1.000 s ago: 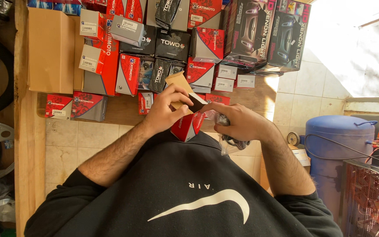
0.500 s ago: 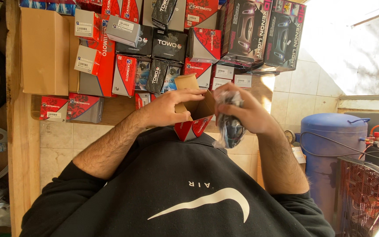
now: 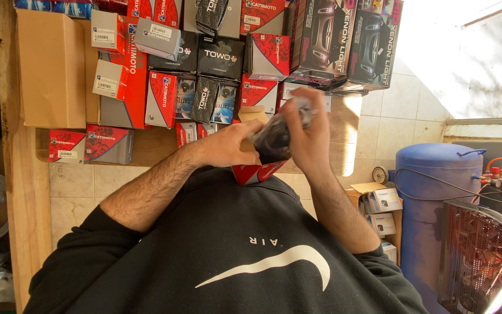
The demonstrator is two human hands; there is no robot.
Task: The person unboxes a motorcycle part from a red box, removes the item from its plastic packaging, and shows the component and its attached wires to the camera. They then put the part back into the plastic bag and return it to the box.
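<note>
Head view: my left hand [image 3: 228,145] grips a small red box [image 3: 255,172] at the table's [image 3: 146,150] near edge; my right hand [image 3: 309,134] clasps a clear-bagged dark part [image 3: 273,139], apparently half out of the box; stacked boxes [image 3: 204,58] behind.

Stacked boxes [image 3: 164,64] crowd the bench's [image 3: 146,148] far side, a small box [image 3: 107,143] sits at its near edge, and a tank [image 3: 431,192] stands right.
</note>
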